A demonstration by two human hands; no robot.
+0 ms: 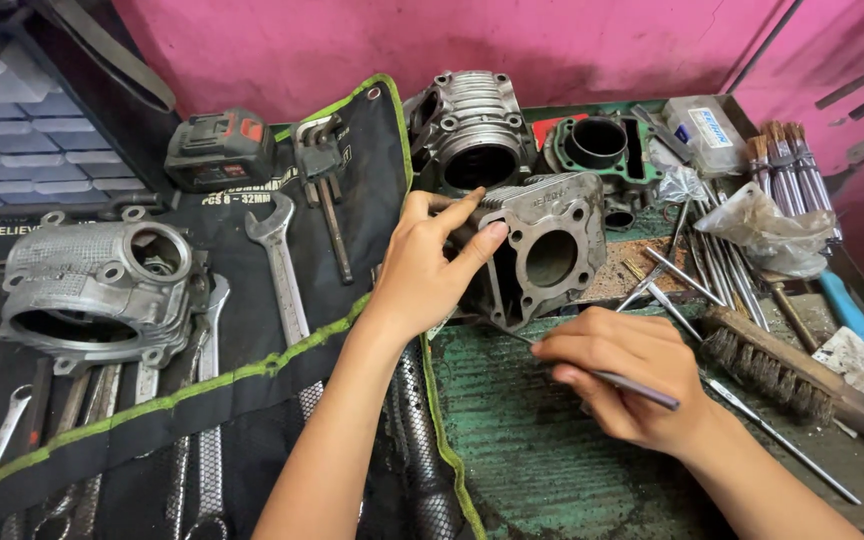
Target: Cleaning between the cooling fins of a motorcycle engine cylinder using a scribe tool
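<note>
Two hands, left hand steadying cylinder block, right hand gripping rod

Dull grey on the finned engine cylinder, black with a lime-green edge on the tool roll, worn green on the bench mat, pink on the wall.

Pink wall behind a worn green workbench, evenly lit.
</note>
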